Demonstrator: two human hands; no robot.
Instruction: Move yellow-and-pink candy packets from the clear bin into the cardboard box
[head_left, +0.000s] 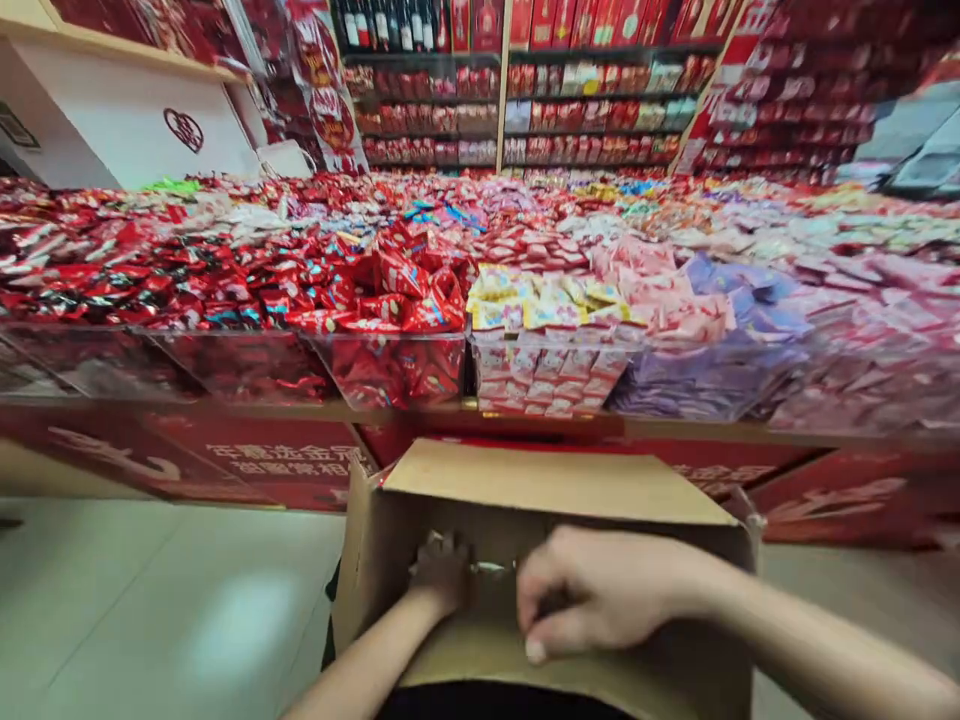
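An opened cardboard box stands in front of me, its flaps raised. My left hand is down inside it, in shadow, with the fingers bent around something; small pale bits show at the fingertips, too dim to name. Beside that hand, a small shiny strip lies in the dark of the box. My right hand is above the box opening, the fingers curled in and the thumb pointing down toward the near side. Nothing shows in its curled fingers. Much of the box's inside is hidden by shadow and my arms.
Beyond the box runs a counter of clear bins. Red wrapped sweets, yellow-and-white packets, pink packets and purple packets fill the nearest ones. Shelves with red goods and bottles rise behind. Pale floor tiles lie left.
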